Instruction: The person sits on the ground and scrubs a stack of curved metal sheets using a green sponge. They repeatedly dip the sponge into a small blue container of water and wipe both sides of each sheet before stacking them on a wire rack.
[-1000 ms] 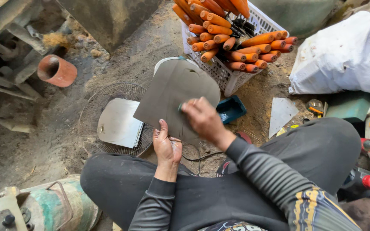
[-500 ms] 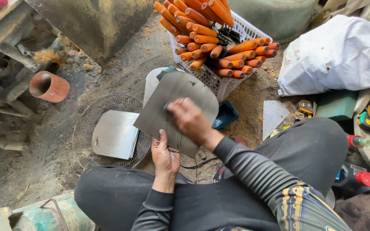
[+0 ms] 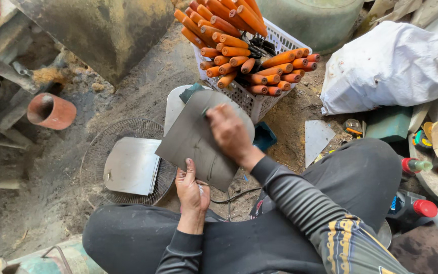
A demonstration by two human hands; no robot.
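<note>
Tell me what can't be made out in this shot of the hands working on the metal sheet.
All in the head view:
- What the right hand holds against the metal sheet: covered by its own fingers.
- The left hand fingertips: tucked behind the sheet's lower edge.
- The tool heads in the white basket: buried under the orange handles.
- The white sack contents: closed cloth.
- The bottles at right: partly hidden by the knee.
</note>
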